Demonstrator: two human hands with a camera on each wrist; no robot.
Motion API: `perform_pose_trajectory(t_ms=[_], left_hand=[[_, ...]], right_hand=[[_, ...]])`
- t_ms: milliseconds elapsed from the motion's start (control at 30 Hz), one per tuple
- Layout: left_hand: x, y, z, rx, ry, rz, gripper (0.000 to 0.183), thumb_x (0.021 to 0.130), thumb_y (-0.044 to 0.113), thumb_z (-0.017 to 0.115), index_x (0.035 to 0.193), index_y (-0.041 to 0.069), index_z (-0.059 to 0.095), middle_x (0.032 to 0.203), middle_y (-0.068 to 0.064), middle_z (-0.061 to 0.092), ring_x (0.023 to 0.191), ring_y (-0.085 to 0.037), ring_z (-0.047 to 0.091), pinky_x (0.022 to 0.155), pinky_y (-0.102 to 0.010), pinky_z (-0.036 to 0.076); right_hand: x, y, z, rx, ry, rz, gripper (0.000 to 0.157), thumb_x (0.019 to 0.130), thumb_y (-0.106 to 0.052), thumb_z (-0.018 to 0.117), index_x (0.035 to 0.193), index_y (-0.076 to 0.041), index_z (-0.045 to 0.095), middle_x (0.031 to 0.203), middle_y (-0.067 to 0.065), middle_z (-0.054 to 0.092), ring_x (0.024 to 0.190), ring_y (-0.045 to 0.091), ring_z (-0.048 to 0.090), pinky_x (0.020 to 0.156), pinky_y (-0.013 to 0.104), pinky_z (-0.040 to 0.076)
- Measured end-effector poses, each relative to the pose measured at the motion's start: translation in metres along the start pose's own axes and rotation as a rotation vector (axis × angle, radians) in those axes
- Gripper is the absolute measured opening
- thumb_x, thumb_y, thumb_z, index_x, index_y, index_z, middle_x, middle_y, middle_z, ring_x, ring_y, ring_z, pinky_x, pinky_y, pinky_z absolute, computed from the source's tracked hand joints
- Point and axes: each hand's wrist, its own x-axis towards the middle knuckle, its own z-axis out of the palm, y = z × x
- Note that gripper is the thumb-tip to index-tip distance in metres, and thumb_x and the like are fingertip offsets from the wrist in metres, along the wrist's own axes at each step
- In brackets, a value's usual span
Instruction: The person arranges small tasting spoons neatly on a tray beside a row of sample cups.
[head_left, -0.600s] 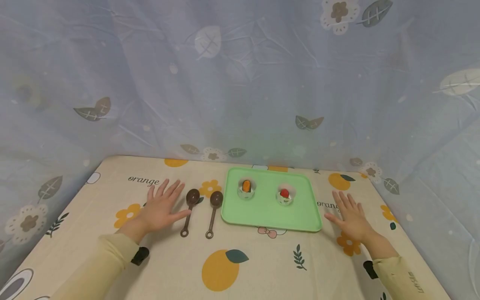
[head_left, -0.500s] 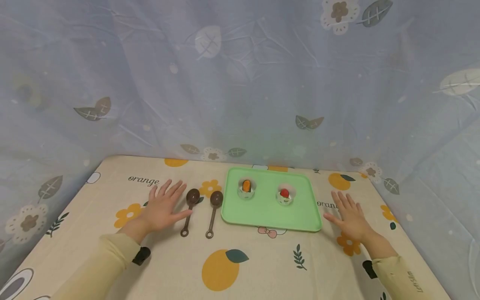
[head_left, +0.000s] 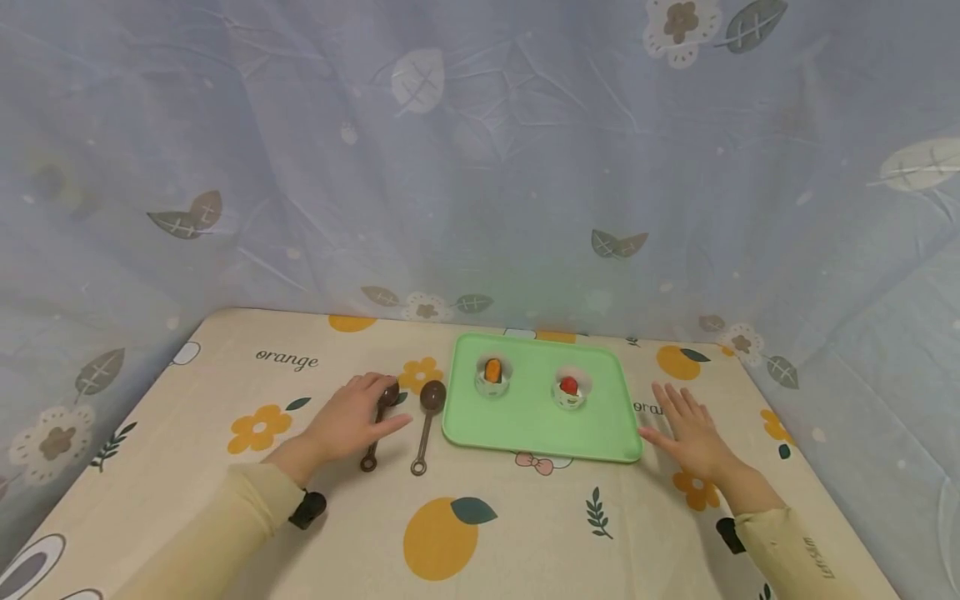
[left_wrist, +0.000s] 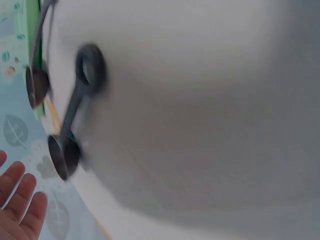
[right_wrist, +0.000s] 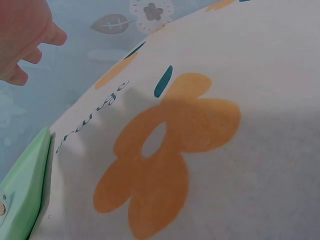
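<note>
My left hand hovers over the left brown spoon, its fingers slightly bent and overlapping the bowl in the head view. In the left wrist view the fingers stand apart from that spoon's round bowl. A second brown spoon, also with a ring-ended handle, lies just to the right. My right hand is held with fingers spread beside the right edge of the green tray. On the tray are two small clear cups, one with an orange piece inside, the other with a red piece.
A patterned cloth printed with oranges and flowers covers the table. Behind it and at both sides hangs a blue-grey curtain. Black wrist cameras sit under each forearm, the left one close over the cloth.
My left hand has moved right, from beside the left spoon to over it, and its fingers have bent. The right hand has drifted slightly left toward the tray.
</note>
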Motion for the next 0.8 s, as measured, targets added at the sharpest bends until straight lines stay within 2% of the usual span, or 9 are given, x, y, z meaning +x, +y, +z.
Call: perform_pose_trajectory(t_ms=[167, 433, 567, 600, 633, 700, 800], left_hand=[[0.008, 0.016, 0.003, -0.079, -0.069, -0.086, 0.069, 0.089, 0.049, 0.055, 0.132, -0.004, 0.046, 0.129, -0.022, 0.052, 0.118, -0.037, 0.051, 0.099, -0.050, 0.042], [0.022, 0.037, 0.010, -0.236, -0.141, -0.251, 0.071, 0.091, 0.056, 0.046, 0.128, -0.004, 0.049, 0.115, -0.018, 0.062, 0.101, -0.030, 0.061, 0.085, -0.044, 0.051], [0.027, 0.043, 0.012, -0.283, -0.155, -0.305, 0.064, 0.095, 0.051, 0.043, 0.122, -0.005, 0.054, 0.107, -0.016, 0.065, 0.092, -0.026, 0.063, 0.078, -0.039, 0.052], [0.027, 0.044, 0.012, -0.291, -0.148, -0.316, 0.060, 0.095, 0.049, 0.043, 0.119, -0.006, 0.056, 0.105, -0.016, 0.065, 0.088, -0.024, 0.062, 0.075, -0.037, 0.052], [0.028, 0.046, 0.012, -0.308, -0.147, -0.331, 0.056, 0.096, 0.047, 0.043, 0.110, -0.005, 0.059, 0.095, -0.013, 0.065, 0.080, -0.021, 0.061, 0.069, -0.034, 0.050], [0.029, 0.047, 0.013, -0.332, -0.150, -0.363, 0.049, 0.096, 0.044, 0.043, 0.085, -0.001, 0.061, 0.073, -0.007, 0.060, 0.063, -0.015, 0.053, 0.058, -0.028, 0.044], [0.029, 0.048, 0.016, -0.359, -0.155, -0.397, 0.051, 0.096, 0.042, 0.043, 0.058, 0.009, 0.044, 0.052, 0.001, 0.039, 0.048, -0.011, 0.033, 0.048, -0.022, 0.030]], right_hand=[[0.003, 0.001, 0.003, 0.001, -0.004, -0.005, 0.083, 0.091, -0.048, 0.052, 0.149, -0.003, 0.013, 0.152, 0.030, 0.012, 0.137, 0.052, 0.006, 0.107, 0.069, 0.004], [0.005, -0.001, 0.007, -0.010, -0.008, -0.015, 0.083, 0.091, -0.049, 0.052, 0.148, -0.002, 0.016, 0.151, 0.031, 0.014, 0.137, 0.052, 0.010, 0.107, 0.068, 0.008], [0.005, -0.002, 0.008, -0.005, -0.009, -0.017, 0.083, 0.091, -0.048, 0.053, 0.148, -0.001, 0.017, 0.150, 0.031, 0.015, 0.136, 0.053, 0.010, 0.107, 0.069, 0.008], [0.005, -0.002, 0.008, -0.003, -0.009, -0.017, 0.083, 0.091, -0.048, 0.053, 0.148, -0.001, 0.017, 0.150, 0.031, 0.015, 0.136, 0.053, 0.010, 0.107, 0.069, 0.008], [0.005, -0.002, 0.008, 0.000, -0.011, -0.017, 0.083, 0.091, -0.048, 0.053, 0.148, -0.001, 0.017, 0.150, 0.031, 0.015, 0.136, 0.053, 0.009, 0.107, 0.069, 0.008], [0.006, -0.003, 0.009, -0.003, -0.014, -0.018, 0.083, 0.091, -0.048, 0.053, 0.148, -0.001, 0.016, 0.150, 0.031, 0.015, 0.136, 0.053, 0.009, 0.107, 0.068, 0.008], [0.006, -0.005, 0.009, -0.001, -0.020, -0.018, 0.083, 0.090, -0.048, 0.053, 0.148, -0.001, 0.016, 0.151, 0.031, 0.014, 0.136, 0.053, 0.009, 0.107, 0.068, 0.009]])
